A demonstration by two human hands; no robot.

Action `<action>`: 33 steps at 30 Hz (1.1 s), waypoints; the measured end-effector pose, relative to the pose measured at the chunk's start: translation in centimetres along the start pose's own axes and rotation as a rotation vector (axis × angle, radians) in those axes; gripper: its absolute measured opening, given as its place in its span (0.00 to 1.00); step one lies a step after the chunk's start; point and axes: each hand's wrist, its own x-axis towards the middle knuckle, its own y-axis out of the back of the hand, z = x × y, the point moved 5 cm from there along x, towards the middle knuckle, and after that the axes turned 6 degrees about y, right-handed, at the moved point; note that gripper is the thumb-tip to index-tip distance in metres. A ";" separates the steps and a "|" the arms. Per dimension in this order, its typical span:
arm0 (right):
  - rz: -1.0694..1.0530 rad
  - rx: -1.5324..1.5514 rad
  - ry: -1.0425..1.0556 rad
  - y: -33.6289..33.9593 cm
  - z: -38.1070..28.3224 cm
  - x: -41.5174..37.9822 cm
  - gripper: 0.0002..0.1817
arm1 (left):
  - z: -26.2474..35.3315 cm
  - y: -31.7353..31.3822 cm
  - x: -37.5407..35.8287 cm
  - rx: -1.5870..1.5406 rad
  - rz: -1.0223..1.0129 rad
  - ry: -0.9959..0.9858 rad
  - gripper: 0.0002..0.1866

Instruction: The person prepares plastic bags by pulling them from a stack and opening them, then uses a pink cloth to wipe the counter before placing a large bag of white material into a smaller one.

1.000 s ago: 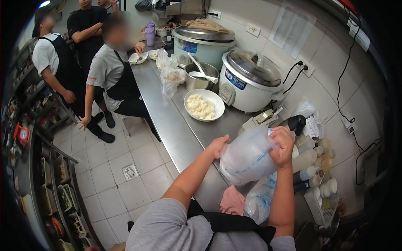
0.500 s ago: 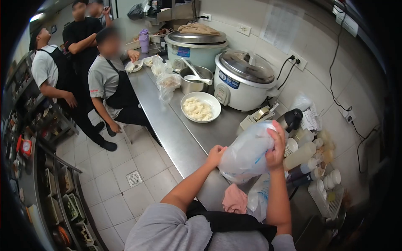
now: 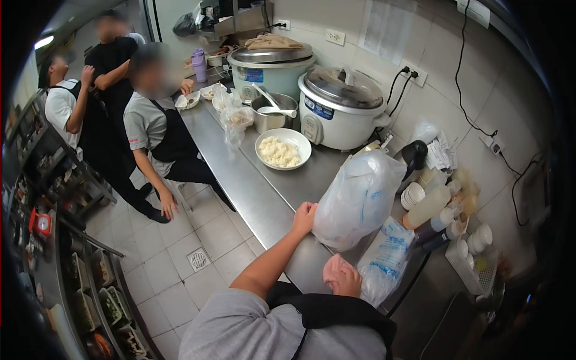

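My left hand (image 3: 305,218) is closed at the left side of a big, cloudy plastic bag (image 3: 359,198), which stands upright on the steel counter (image 3: 240,183); what its fingers pinch is too small to make out. Lower down, my right hand (image 3: 346,281) has its fingers over a pink cloth (image 3: 333,268), gripping it. Right of that hand lies a flat pack of clear plastic with blue print (image 3: 387,258). Behind the bag, a white bowl (image 3: 307,147) holds pale, crumbly food.
Two rice cookers (image 3: 342,114) (image 3: 273,72), a steel pot (image 3: 270,123) and knotted plastic bags (image 3: 234,117) line the counter. Bottles (image 3: 429,210) and a cup basket (image 3: 474,270) stand right. A seated person (image 3: 162,129) and others are at left.
My right hand has left the top of the large bag and moved down onto the pink cloth. The bag now stands more upright. The seated person's lower hand has opened out.
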 end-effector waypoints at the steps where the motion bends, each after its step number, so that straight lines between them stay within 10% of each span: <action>1: -0.011 -0.003 -0.025 0.2 0.2 0.3 0.16 | 0.5 0.3 -0.5 0.032 0.009 -0.036 0.13; 8: 0.119 0.040 0.062 -0.3 1.1 0.8 0.11 | 1.7 4.5 -6.1 0.239 -0.158 -0.321 0.12; 10: 0.149 0.043 0.075 -0.5 1.1 0.6 0.11 | 0.9 8.0 -8.2 -0.017 -0.504 0.418 0.11; 12: 0.146 0.053 0.064 -0.4 1.1 0.8 0.11 | -1.8 13.3 -10.3 -0.357 -0.778 0.627 0.17; 15: 0.135 0.059 0.070 -0.4 0.9 0.7 0.11 | -15.9 26.1 -17.1 -0.093 -0.379 1.121 0.21; 17: 0.129 0.054 0.063 -0.4 1.0 0.5 0.11 | -13.5 31.3 -23.4 0.949 -0.435 0.435 0.27; 23: 0.062 0.070 0.056 -0.6 1.9 0.5 0.13 | 8.9 30.0 -34.6 -0.893 -0.032 0.843 0.29; 30: 0.145 0.087 0.020 -0.4 1.5 0.8 0.12 | 11.5 29.9 -30.2 -0.623 -0.097 0.792 0.29; 33: 0.162 0.099 -0.036 -0.1 1.8 0.9 0.10 | -4.0 30.1 -23.7 -0.068 -0.344 0.883 0.32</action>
